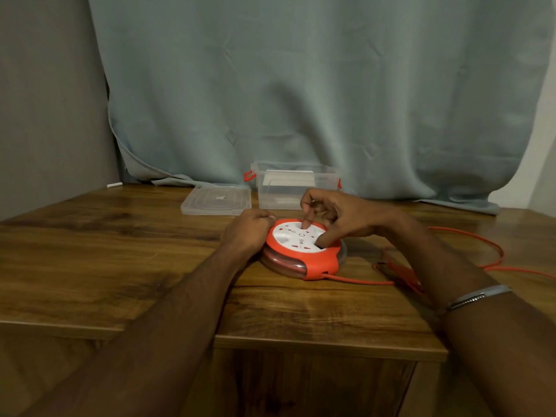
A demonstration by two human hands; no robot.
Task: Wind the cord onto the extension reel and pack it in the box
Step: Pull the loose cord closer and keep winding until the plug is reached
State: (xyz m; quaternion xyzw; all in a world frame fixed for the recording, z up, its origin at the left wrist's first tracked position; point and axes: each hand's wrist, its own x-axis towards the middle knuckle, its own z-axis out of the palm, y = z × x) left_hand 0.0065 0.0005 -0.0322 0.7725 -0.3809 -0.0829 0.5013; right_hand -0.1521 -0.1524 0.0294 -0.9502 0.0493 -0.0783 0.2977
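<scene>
The right hand works from above: one finger presses down on the white face of the reel near 12 o'clock, the thumb reaches into a recess near 4 o'clock, and the other fingers are loosely curled. The left hand is curled against the orange rim at 9 o'clock, bracing it. The reel lies flat on the table, near centre.

The cord leaves the housing at 5 o'clock and trails loose toward 3 o'clock, off the table edge; most of it appears unwound.

Handling, as a judgement: the reel is rigid plastic, light enough to skate when turned, so hold the rim firmly. The cord is limp and prone to kinking; guide it by hand.

The clear box stands open at 12 o'clock behind the reel, with the lid lying beside it at 11 o'clock.
</scene>
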